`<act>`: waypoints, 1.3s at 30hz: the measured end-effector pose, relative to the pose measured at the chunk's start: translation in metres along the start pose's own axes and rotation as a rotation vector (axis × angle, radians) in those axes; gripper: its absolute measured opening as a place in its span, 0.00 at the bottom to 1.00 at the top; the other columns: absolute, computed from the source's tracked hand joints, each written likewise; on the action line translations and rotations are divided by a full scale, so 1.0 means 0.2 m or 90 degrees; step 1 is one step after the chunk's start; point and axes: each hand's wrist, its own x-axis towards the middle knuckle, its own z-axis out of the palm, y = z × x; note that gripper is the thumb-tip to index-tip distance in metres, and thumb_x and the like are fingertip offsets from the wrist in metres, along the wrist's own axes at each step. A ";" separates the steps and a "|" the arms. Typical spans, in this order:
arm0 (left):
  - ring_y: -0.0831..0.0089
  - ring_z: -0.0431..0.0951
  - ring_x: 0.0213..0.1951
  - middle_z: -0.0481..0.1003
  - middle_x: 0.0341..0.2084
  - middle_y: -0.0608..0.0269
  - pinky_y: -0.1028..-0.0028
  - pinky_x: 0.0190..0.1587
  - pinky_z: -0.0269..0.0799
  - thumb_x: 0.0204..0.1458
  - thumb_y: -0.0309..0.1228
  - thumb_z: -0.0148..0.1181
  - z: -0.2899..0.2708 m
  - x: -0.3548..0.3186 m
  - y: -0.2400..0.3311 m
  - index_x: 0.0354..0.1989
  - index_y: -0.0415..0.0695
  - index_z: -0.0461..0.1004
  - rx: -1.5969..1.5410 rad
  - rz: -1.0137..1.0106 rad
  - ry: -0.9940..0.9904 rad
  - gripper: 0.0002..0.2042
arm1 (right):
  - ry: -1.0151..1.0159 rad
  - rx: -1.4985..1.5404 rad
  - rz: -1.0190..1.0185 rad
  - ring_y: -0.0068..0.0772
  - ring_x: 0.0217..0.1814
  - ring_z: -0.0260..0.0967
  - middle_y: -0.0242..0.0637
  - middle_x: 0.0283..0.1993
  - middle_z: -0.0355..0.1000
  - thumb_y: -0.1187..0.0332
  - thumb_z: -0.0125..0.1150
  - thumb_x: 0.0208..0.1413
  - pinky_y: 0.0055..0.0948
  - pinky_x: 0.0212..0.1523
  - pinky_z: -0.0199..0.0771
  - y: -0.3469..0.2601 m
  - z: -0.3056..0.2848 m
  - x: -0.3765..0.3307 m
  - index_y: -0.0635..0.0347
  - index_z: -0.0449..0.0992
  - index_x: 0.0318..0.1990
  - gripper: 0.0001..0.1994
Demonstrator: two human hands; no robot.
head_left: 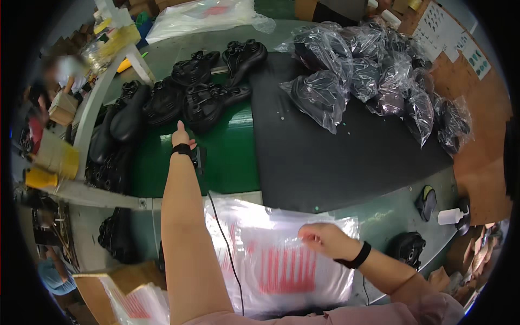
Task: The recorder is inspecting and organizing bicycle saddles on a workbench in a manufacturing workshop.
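Note:
My left hand (183, 136) reaches forward over the green surface (233, 154), thumb raised and fingers apart, with nothing in it. Just ahead of it lie several black bicycle saddles (203, 108), undersides up; the nearest is close to my fingertips. My right hand (327, 239) is closed, its fingers curled together above a stack of clear plastic bags (244, 260) with red print. Whether those fingers pinch a bag is hidden. Both wrists wear black bands, and a thin cable runs down from the left one.
Saddles wrapped in clear bags (319, 97) are heaped at the far right of a black mat (346, 168). A white pump bottle (449, 216) and a loose saddle (409, 249) are at the right. A white frame (89, 124) stands at the left, with co-workers (57, 276) beyond.

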 end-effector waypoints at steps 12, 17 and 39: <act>0.60 0.78 0.34 0.74 0.40 0.51 0.65 0.26 0.79 0.58 0.39 0.50 -0.15 -0.30 0.02 0.51 0.32 0.66 -0.008 0.280 -0.181 0.21 | 0.151 0.005 0.080 0.39 0.43 0.71 0.42 0.45 0.72 0.72 0.61 0.49 0.29 0.40 0.73 0.22 -0.10 -0.05 0.58 0.75 0.44 0.12; 0.65 0.74 0.44 0.75 0.43 0.52 0.72 0.52 0.64 0.56 0.32 0.54 -0.47 -1.23 -0.08 0.52 0.30 0.67 0.104 0.478 -0.284 0.20 | 0.315 -0.203 -0.095 0.41 0.62 0.60 0.49 0.61 0.62 0.67 0.66 0.47 0.33 0.56 0.65 0.09 -0.37 -0.11 0.61 0.64 0.59 0.30; 0.45 0.38 0.69 0.42 0.70 0.58 0.34 0.62 0.41 0.54 0.51 0.52 -0.97 -1.90 -1.53 0.69 0.67 0.46 0.860 0.411 -0.129 0.35 | 0.217 -0.101 0.166 0.55 0.41 0.71 0.51 0.39 0.73 0.67 0.70 0.30 0.42 0.41 0.72 0.30 0.02 -1.83 0.60 0.66 0.51 0.33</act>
